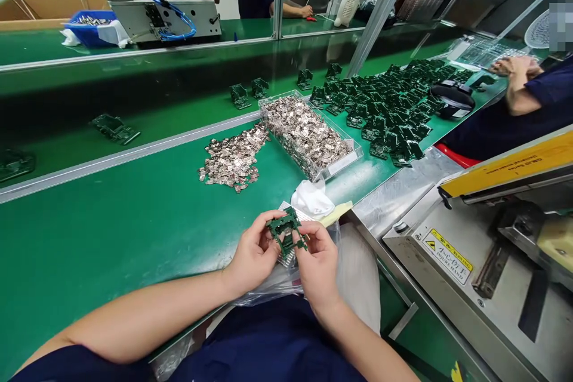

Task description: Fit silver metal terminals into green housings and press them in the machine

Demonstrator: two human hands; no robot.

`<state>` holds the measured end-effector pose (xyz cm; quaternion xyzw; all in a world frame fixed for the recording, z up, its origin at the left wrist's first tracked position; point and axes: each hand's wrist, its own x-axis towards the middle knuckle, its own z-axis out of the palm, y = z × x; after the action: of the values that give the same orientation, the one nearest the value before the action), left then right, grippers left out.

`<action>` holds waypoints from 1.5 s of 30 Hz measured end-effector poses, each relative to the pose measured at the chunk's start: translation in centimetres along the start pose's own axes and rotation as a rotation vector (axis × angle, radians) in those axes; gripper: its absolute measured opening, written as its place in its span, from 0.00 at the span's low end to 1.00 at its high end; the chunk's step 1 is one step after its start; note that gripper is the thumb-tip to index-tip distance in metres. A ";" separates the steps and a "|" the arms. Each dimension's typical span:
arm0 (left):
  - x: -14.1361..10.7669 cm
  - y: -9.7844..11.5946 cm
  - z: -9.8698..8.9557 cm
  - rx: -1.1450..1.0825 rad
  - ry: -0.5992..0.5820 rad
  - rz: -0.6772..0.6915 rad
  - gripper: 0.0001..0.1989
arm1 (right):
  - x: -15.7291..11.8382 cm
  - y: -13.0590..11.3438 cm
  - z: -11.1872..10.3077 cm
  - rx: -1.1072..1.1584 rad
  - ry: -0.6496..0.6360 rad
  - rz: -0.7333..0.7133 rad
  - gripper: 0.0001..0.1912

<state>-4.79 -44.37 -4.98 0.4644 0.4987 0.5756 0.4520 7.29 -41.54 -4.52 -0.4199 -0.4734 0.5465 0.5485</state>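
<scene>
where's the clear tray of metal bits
In the head view, the clear tray sits on the green bench, right of the loose metal pile, beside the green parts.

Warning sticker [446,256]: "INJURE HAND" is printed beside a triangle sign, on the steel machine [492,334], at four o'clock.
Yellow strip [514,161]: small print is seen at three o'clock, too blurred to be read.

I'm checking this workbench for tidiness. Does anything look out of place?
Yes: a loose heap of small copper-coloured metal pieces lies directly on the green bench beside the clear plastic tray holding similar pieces, so it looks spilled.
</scene>
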 end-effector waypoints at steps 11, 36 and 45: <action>-0.7 0.5 0.9 0.061 -0.089 0.042 0.15 | -1.4 -0.1 -2.0 -0.022 0.033 0.025 0.07; 4.3 -3.1 1.6 -0.040 -0.083 0.016 0.21 | -3.9 6.7 -4.4 -0.193 -0.242 0.036 0.17; 4.4 -2.4 1.8 -0.065 -0.073 -0.013 0.22 | -2.8 7.3 -6.5 -0.435 -0.391 0.104 0.19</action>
<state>-3.58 -39.53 -6.86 0.4670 0.4659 0.5711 0.4886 12.30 -43.62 -13.18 -0.4380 -0.6539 0.5303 0.3152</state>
